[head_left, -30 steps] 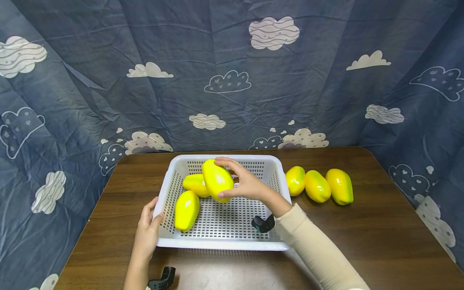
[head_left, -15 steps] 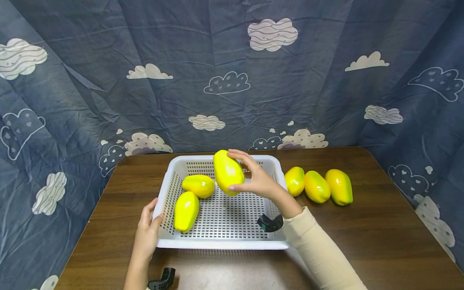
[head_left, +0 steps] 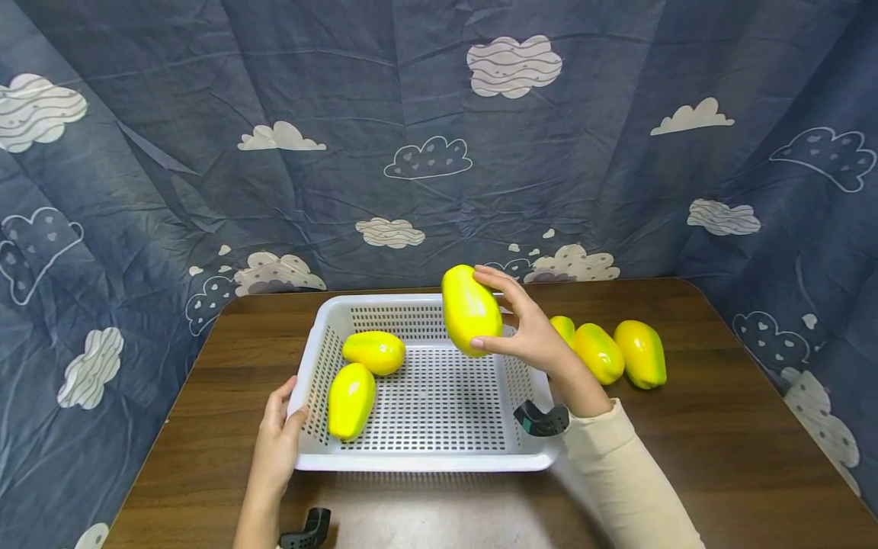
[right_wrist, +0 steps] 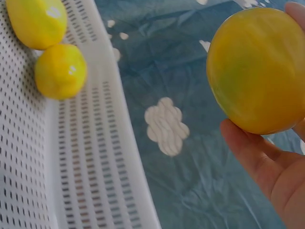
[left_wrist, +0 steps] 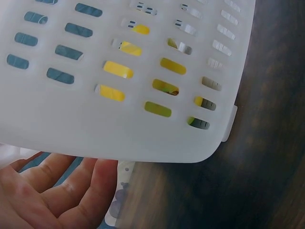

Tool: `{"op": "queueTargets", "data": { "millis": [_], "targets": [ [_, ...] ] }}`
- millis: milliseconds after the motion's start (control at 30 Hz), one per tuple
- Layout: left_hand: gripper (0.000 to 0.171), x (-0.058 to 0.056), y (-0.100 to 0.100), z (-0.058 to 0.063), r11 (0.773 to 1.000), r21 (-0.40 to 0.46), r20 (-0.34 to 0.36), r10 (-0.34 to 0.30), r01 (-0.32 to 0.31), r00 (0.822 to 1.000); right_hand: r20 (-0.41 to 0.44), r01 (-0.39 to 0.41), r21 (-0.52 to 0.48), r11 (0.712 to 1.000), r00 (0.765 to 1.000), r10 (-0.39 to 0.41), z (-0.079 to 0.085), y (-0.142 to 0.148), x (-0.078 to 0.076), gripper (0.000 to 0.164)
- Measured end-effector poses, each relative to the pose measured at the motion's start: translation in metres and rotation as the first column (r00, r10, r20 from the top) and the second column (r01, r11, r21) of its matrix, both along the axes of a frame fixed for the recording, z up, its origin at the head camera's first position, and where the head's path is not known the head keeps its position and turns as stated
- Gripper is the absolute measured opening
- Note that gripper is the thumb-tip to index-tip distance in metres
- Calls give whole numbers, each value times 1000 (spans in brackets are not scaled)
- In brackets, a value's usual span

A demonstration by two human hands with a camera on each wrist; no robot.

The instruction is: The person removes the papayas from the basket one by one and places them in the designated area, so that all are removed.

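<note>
My right hand (head_left: 524, 324) grips a yellow papaya (head_left: 470, 311), raised above the back right part of a white perforated basket (head_left: 425, 463). In the right wrist view, this papaya (right_wrist: 259, 71) is held between thumb and fingers, clear of the basket wall. My left hand (head_left: 280, 423) holds the basket's left rim; in the left wrist view its fingers (left_wrist: 90, 191) meet the rim edge and their tips are hidden. Two papayas lie in the basket's left part, one papaya (head_left: 374, 352) farther back and another papaya (head_left: 351, 402) nearer the front, touching or nearly so.
On the brown wooden table (head_left: 727, 442), right of the basket, several papayas stand in a row, including the rightmost papaya (head_left: 641, 354); my right hand partly covers the leftmost. A dark blue cloud-patterned cloth (head_left: 425, 198) hangs behind the table. Black camera mounts sit at both wrists.
My right hand has lifted the papaya up and to the right, away from the two papayas in the basket. The left hand and basket have stayed nearly still.
</note>
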State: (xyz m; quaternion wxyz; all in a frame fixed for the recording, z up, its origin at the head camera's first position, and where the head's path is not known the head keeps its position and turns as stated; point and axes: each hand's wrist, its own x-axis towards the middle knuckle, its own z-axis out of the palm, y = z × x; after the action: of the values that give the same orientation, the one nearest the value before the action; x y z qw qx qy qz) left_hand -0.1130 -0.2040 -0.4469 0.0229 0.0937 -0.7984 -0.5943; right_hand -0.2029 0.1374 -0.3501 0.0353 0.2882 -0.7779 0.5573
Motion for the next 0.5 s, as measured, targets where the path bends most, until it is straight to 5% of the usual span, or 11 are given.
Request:
{"op": "queueTargets", "data": {
  "millis": [167, 500],
  "targets": [
    [48, 0, 0, -1, 1000, -10, -12, 3, -4, 1000, -29, 45, -18, 999, 999, -46, 10, 15, 12, 77],
    [48, -1, -1, 0, 1000, 6, 13, 3, -3, 1000, -19, 166, -43, 985, 986, -167, -19, 52, 8, 77]
  ]
}}
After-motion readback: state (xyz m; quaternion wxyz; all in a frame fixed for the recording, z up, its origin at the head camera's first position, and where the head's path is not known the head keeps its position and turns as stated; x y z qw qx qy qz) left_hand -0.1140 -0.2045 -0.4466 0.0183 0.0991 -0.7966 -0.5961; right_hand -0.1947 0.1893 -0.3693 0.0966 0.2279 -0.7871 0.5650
